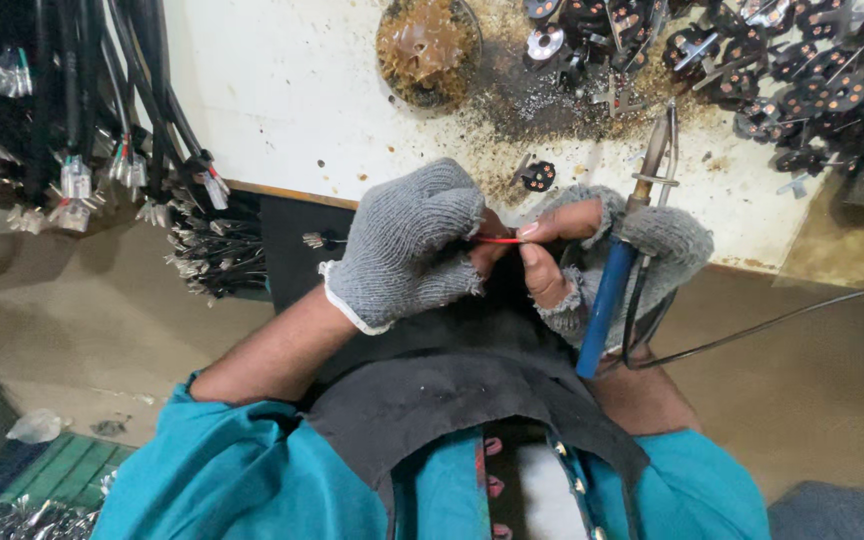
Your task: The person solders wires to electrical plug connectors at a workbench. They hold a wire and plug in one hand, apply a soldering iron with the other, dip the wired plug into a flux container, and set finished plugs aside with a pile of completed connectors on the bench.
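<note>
My left hand (407, 245), in a grey knit glove, pinches one end of a thin red wire (497, 240) just below the white bench's edge. My right hand (592, 255), in a fingerless grey glove, pinches the other end with bare fingertips. The same hand holds a blue-handled soldering iron (607, 290), its metal tip (657, 150) pointing up over the bench. The iron's black cord (752, 328) trails off to the right.
A white bench (292, 90) carries a round tin of brown flux (427, 45), burnt residue and a pile of black plug parts (782, 70). Black cable bundles with stripped ends (102, 150) hang at left. A dark apron (452, 390) covers my lap.
</note>
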`<state>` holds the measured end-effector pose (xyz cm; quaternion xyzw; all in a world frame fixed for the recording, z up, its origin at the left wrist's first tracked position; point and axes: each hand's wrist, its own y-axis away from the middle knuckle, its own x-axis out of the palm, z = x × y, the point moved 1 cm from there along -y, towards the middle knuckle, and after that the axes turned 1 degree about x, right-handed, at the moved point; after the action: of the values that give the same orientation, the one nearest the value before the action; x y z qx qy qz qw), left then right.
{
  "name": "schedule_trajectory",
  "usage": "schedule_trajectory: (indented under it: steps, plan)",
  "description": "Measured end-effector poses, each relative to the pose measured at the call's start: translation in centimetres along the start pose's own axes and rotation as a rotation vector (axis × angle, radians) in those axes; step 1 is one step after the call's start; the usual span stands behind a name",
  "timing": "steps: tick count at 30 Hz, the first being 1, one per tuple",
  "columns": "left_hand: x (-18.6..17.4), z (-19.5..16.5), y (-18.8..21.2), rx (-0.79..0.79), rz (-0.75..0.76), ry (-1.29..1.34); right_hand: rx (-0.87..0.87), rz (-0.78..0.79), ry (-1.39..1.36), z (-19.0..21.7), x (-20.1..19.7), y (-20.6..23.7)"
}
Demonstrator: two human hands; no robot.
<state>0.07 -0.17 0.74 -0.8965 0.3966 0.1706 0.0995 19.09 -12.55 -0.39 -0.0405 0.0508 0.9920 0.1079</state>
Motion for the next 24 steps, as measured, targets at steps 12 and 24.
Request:
schedule_trajectory:
  steps: [12,24]
  plan:
    - [0.5,0.3,0.1,0.041,-0.049,-0.008,0.186,-0.016,0.054,1.4,0.1,-0.4]
    - [-6.0,2.5,-0.3,-0.15,-0.49,-0.163,-0.036,-0.173,0.49,3.1,0.1,-3.3]
